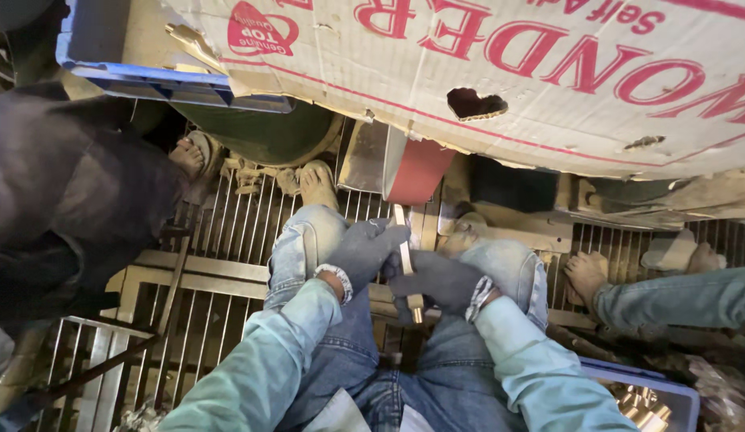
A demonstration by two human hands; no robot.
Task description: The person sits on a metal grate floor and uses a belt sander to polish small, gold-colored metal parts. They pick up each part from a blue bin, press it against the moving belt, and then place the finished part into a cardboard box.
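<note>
Head view: I see my gloved left hand point(364, 250) and right hand point(439, 282), fingers clamped around 1 slim metal rod point(407, 264), its tip pressed to the red grinding belt point(417, 172) above my knees. I judge a slip could drag a glove into the belt.

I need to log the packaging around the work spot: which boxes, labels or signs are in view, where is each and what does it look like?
Cardboard carton: overhead at top, white, worn and holed, large red lettering.
Round red label: printed on the carton's left end.
Blue crate: bottom right, holding brass-coloured parts.
No screens or signs.
</note>
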